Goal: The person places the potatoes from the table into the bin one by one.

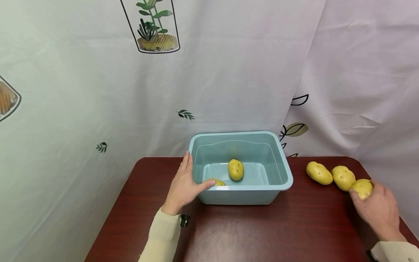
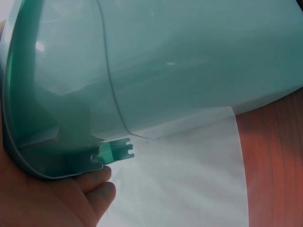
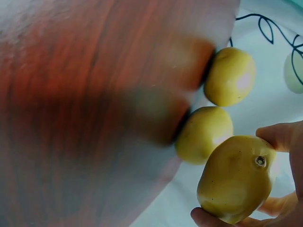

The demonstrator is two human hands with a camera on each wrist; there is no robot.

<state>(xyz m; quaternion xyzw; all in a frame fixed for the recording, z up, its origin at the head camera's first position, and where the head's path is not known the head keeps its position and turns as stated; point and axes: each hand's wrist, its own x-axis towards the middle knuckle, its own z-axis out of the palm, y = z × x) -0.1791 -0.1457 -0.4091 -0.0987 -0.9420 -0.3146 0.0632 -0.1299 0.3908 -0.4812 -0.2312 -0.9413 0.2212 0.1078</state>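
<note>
My right hand (image 1: 379, 209) pinches a yellow potato (image 3: 236, 179) between thumb and fingers at the right side of the table. Whether this potato is off the table, I cannot tell. Close by lie two more potatoes: a middle one (image 1: 343, 178) and a far one (image 1: 319, 173). With fingers straight and thumb spread, my left hand (image 1: 184, 185) rests on the near left corner of a light blue plastic basin (image 1: 242, 196). The basin has a potato (image 1: 236, 170) on its floor. Another potato (image 1: 218, 182) inside is mostly hidden by the front rim and my thumb.
The basin stands on a dark red wooden table (image 1: 235, 233) against a pale curtain (image 1: 229, 72) with printed plants. The curtain also runs along the table's left and right sides. The potatoes outside the basin lie near the table's far right corner.
</note>
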